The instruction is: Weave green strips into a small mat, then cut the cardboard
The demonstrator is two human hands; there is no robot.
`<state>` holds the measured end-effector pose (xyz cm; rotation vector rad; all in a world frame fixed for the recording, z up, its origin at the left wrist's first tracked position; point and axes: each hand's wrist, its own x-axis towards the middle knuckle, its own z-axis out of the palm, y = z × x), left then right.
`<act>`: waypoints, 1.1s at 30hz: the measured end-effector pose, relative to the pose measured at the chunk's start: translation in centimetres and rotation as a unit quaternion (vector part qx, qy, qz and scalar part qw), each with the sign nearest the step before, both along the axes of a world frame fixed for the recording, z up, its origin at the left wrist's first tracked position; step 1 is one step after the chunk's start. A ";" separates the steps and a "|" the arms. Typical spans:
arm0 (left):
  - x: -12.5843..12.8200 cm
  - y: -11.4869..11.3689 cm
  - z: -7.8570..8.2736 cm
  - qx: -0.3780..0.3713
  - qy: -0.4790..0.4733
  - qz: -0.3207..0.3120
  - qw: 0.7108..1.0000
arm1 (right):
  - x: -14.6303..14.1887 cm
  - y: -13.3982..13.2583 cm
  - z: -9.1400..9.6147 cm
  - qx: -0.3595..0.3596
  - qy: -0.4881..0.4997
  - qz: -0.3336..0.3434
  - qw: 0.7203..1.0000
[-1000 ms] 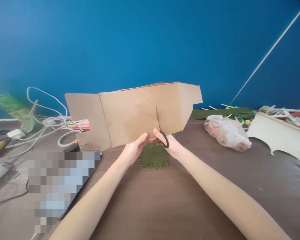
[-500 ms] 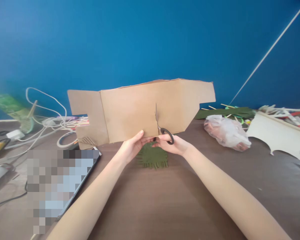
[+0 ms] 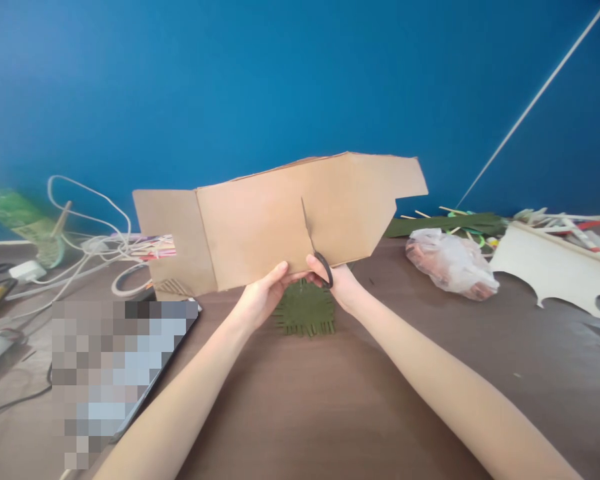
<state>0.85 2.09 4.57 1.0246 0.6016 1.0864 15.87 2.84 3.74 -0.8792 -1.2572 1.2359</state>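
A large piece of brown cardboard (image 3: 255, 233), with a creased flap at its left and a notched right end, is held up off the table. At its lower edge my left hand (image 3: 266, 292) grips it, thumb in front and fingers behind. My right hand (image 3: 341, 283) is closed on black-handled scissors (image 3: 323, 268) at the same edge. One blade lies up across the front of the cardboard; the other is hidden behind it. Below both hands, a dark green fringed piece (image 3: 307, 310) lies on the table.
On the left are a pixelated tablet-like device (image 3: 130, 373), tangled white cables (image 3: 100, 247) and a roll of tape (image 3: 130, 280). A clear plastic bag (image 3: 453, 263) and a white cut-out sheet (image 3: 555, 267) lie on the right. A blue wall (image 3: 300, 80) rises behind the table.
The cardboard has tilted, its right side rising and its left dropping slightly. My right hand and the scissors have shifted left, the handles closer together, the blade leaning more to the left.
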 end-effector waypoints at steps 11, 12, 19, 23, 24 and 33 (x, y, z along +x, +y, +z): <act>-0.1 0.2 -0.4 -0.034 -0.023 0.039 0.998 | -0.3 0.0 0.2 0.038 -0.071 -0.017 0.997; -0.1 0.2 -0.4 -0.032 -0.023 0.039 0.998 | -0.4 0.0 0.1 0.035 -0.073 -0.020 0.996; -0.1 0.3 -0.8 -0.017 -0.029 0.036 0.999 | -0.4 -0.4 0.2 0.036 -0.085 -0.042 0.995; 0.0 0.2 -0.6 -0.019 -0.033 0.037 0.999 | -0.6 -0.5 0.2 0.018 -0.075 -0.048 0.996; 0.0 0.2 -0.6 -0.021 -0.035 0.038 0.998 | -0.6 -0.6 0.2 0.014 -0.074 -0.052 0.996; 0.0 0.2 -0.8 -0.024 -0.033 0.036 0.998 | -0.7 -0.2 -0.4 0.010 -0.053 -0.052 0.997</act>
